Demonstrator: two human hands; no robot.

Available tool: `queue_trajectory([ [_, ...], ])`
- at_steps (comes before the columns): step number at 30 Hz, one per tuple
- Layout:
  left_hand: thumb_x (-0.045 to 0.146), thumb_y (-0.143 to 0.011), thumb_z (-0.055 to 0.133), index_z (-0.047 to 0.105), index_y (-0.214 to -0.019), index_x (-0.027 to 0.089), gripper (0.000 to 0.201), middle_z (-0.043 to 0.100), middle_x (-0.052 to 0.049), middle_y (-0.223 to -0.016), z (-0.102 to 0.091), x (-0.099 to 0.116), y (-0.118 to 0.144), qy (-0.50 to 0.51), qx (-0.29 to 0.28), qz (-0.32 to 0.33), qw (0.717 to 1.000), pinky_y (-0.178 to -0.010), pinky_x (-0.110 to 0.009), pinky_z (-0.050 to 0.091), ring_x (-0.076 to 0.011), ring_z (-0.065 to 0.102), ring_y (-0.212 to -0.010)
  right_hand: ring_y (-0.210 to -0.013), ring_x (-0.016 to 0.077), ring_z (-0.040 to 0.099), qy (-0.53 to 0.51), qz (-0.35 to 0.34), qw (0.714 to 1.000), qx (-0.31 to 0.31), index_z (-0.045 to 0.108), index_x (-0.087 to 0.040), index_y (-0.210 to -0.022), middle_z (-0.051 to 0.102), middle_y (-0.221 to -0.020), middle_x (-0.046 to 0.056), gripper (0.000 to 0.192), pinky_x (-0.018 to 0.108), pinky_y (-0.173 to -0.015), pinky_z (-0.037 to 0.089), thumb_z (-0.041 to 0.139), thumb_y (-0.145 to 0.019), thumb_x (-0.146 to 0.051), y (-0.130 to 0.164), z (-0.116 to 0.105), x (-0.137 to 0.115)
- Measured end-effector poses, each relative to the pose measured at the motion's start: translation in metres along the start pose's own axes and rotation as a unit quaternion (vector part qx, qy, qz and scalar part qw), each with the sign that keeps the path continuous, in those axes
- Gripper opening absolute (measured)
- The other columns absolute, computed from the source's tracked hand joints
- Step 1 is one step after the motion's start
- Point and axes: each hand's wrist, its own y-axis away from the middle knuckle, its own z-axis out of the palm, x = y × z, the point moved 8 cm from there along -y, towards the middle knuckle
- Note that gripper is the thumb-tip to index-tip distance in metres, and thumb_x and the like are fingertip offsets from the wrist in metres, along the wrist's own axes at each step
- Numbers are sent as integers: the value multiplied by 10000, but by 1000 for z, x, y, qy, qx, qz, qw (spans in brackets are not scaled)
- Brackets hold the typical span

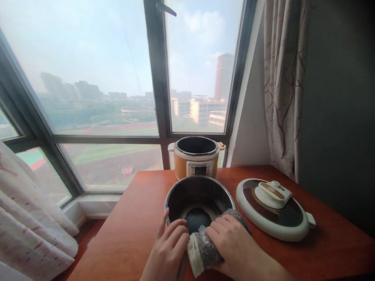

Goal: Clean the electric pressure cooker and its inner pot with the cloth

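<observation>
A dark inner pot with measuring marks on its wall stands on the table, tilted slightly toward me. My left hand grips its near rim, fingers over the edge and one finger raised along the left side. Bunched in my right hand is a grey cloth with a pale border, draped over the near right rim. A small pale patch, perhaps a tag, shows by the cloth inside the pot. The fingers' undersides and the pot's near outer wall are hidden.
Behind the pot, the pressure cooker body stands uncovered by the window. Its round lid lies at the right on the reddish wooden table. Curtains hang at both sides.
</observation>
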Motion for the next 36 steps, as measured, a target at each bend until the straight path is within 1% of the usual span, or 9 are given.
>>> queue_trajectory([
  [4,61,-761,436,548,-871,212,218,649,-38,-836,6,2,3,18,12,-21,1000,-1234,-532,247,-211,673,-911,-874,256,623,-10,-1,1000,-14,639,-180,-954,705,-982,61,274,371,-768,365,744,-761,-345,-4,2,-21],
  [8,74,-850,431,549,-858,222,189,645,-22,-810,10,-12,8,18,25,-32,999,-1211,-499,330,-202,679,-954,-846,230,622,-31,0,1000,-4,640,-196,-943,710,-958,39,268,345,-741,346,741,-780,-383,-3,-2,-23],
  [11,61,-881,422,533,-792,220,214,607,-8,-731,5,-17,9,-7,50,-20,999,-1191,-450,383,-189,687,-985,-843,223,618,-42,0,999,7,643,-218,-934,708,-941,15,312,334,-727,336,768,-765,-448,2,-4,-15],
  [15,8,-874,390,535,-774,212,269,600,-3,-717,-3,-18,6,-40,53,4,998,-1142,-399,460,-167,691,-994,-865,218,606,-43,-17,999,16,637,-232,-926,699,-943,-3,349,333,-745,345,809,-730,-465,11,-7,5],
  [21,5,-886,381,536,-760,215,290,623,0,-735,-8,-34,2,-33,65,15,997,-1112,-372,500,-153,695,-1007,-1002,231,584,-75,-52,995,37,652,-223,-972,689,-1008,17,294,350,-893,383,793,-763,-375,17,-18,35],
  [27,24,-909,378,518,-771,218,276,628,-11,-764,-5,-47,-1,-16,54,13,998,-1076,-358,524,-161,667,-1036,-969,253,560,-56,-28,994,84,648,-220,-963,667,-987,32,267,373,-872,383,775,-766,-349,13,-9,33],
  [29,41,-914,399,506,-766,218,254,628,-18,-780,-5,-45,-2,-21,45,8,999,-1071,-364,521,-169,656,-1037,-961,251,553,-49,-19,994,91,640,-223,-944,662,-979,28,257,368,-861,376,770,-764,-351,12,-5,31],
  [32,39,-887,420,497,-750,217,237,626,-22,-775,-5,-32,-5,-39,31,14,999,-1072,-400,506,-185,655,-1009,-935,247,551,-39,-15,995,88,628,-224,-913,664,-962,24,283,365,-852,369,779,-736,-385,10,-1,26],
  [36,23,-748,438,503,-734,221,208,603,-6,-710,4,-9,-7,-40,1,23,999,-1027,-474,515,-184,648,-762,-885,253,573,-22,6,997,76,629,-210,-864,675,-919,36,289,371,-827,365,764,-703,-409,2,3,11],
])
